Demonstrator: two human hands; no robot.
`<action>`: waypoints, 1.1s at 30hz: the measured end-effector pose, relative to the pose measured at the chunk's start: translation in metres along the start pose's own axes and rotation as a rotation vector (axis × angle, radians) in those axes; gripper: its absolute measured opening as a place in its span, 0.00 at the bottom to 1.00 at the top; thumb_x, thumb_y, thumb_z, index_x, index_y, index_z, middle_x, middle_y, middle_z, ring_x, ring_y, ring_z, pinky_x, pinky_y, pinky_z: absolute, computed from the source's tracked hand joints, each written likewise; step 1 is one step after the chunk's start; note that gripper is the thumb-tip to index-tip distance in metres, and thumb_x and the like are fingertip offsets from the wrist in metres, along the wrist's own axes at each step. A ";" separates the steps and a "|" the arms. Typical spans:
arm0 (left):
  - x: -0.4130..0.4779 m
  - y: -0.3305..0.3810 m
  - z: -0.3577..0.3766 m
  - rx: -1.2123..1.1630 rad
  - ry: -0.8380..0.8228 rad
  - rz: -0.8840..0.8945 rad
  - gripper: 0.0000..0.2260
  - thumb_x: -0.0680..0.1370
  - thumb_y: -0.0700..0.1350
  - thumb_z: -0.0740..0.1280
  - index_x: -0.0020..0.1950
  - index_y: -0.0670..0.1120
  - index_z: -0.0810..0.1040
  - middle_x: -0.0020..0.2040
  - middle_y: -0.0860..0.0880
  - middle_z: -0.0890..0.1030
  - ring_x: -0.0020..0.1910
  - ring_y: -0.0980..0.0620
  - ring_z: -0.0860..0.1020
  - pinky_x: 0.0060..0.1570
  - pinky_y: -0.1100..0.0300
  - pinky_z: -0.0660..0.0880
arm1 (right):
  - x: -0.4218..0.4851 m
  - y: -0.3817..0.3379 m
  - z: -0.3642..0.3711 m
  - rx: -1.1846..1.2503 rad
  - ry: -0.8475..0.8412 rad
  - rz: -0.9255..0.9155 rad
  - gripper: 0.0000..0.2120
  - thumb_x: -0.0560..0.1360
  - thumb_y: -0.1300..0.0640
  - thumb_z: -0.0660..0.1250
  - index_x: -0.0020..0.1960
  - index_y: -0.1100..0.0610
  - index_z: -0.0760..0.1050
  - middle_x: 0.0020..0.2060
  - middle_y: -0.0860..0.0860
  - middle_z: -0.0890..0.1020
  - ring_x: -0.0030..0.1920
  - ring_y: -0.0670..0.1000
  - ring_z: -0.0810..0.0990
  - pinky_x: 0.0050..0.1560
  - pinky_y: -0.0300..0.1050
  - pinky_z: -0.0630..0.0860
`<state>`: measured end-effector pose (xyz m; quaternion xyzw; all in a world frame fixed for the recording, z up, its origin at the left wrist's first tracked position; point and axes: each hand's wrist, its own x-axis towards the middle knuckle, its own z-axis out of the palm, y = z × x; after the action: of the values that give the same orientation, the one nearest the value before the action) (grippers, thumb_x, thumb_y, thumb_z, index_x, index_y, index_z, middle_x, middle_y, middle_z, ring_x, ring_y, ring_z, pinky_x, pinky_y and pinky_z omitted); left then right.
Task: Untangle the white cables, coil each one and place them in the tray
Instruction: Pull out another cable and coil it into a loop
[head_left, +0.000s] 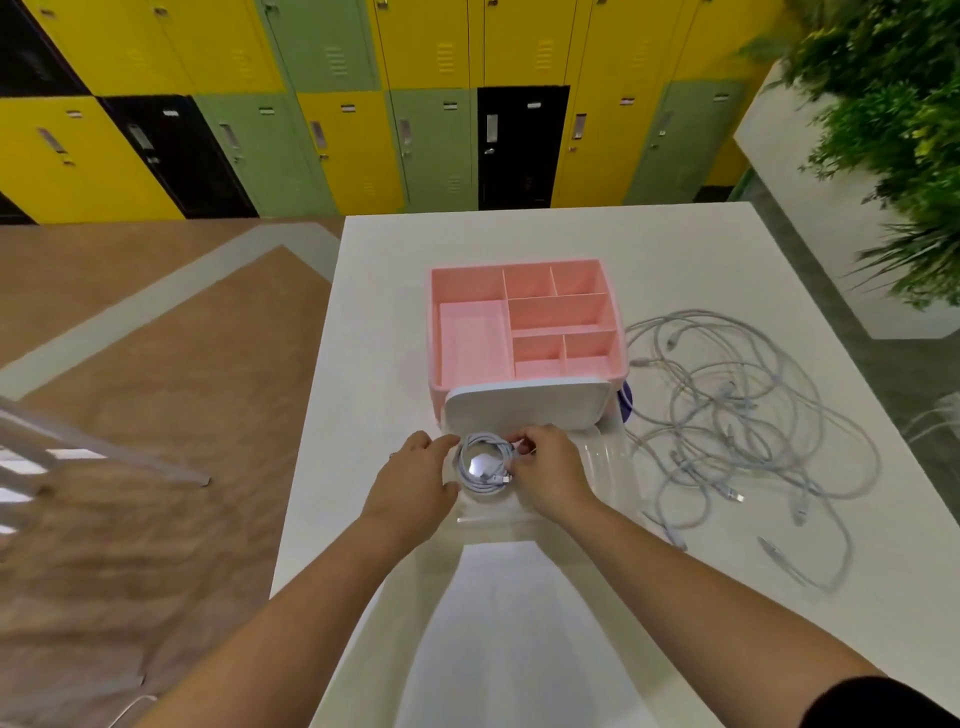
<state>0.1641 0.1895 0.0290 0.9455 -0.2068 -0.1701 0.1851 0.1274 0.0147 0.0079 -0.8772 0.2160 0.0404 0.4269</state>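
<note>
Both hands on one coiled cable. It sits in the clear tray, at the tray's far-left end, just in front of the pink organizer.

Left hand: grip half open, forefinger over the coil's far edge, thumb under its near edge, so it brackets the left side. Loose hold, no squeeze.

Right hand: grip closed down, fingertips curled in and pinching the coil's right side where the plug ends sit. Can't tell which strand is in the pinch; fingers cover it.

The coil is round and flat, several turns, with a bright glare spot in its centre.

The tangled cables lie on the worktop to the right of the tray, a loose heap of loops with connector ends sticking out. The nearest loops run just beside the tray's right edge. Can't count them.

Organizer compartments are all pink and bare. Behind the worktop: lockers in yellow, green and black. Plant far right.
</note>
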 end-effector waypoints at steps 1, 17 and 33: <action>0.000 0.000 0.000 0.013 0.001 0.004 0.25 0.77 0.48 0.66 0.74 0.53 0.65 0.60 0.48 0.72 0.54 0.47 0.76 0.54 0.57 0.74 | 0.000 0.000 0.000 -0.019 -0.013 -0.026 0.13 0.70 0.64 0.69 0.54 0.56 0.80 0.48 0.52 0.77 0.44 0.48 0.74 0.45 0.36 0.67; 0.005 0.007 0.007 0.258 0.055 0.020 0.20 0.78 0.55 0.64 0.70 0.52 0.67 0.54 0.47 0.75 0.50 0.45 0.77 0.48 0.54 0.75 | -0.002 0.001 -0.008 -0.070 -0.149 -0.129 0.25 0.69 0.54 0.75 0.65 0.53 0.75 0.58 0.52 0.74 0.56 0.51 0.76 0.62 0.43 0.71; 0.011 0.007 0.013 0.362 0.031 -0.008 0.17 0.81 0.46 0.58 0.69 0.51 0.64 0.50 0.48 0.78 0.46 0.44 0.79 0.39 0.56 0.69 | -0.004 0.008 -0.003 -0.049 -0.141 -0.203 0.34 0.66 0.64 0.76 0.69 0.51 0.71 0.60 0.51 0.72 0.59 0.51 0.74 0.64 0.43 0.70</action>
<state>0.1666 0.1751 0.0175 0.9667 -0.2275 -0.1162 0.0144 0.1204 0.0095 0.0054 -0.8997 0.0944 0.0640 0.4213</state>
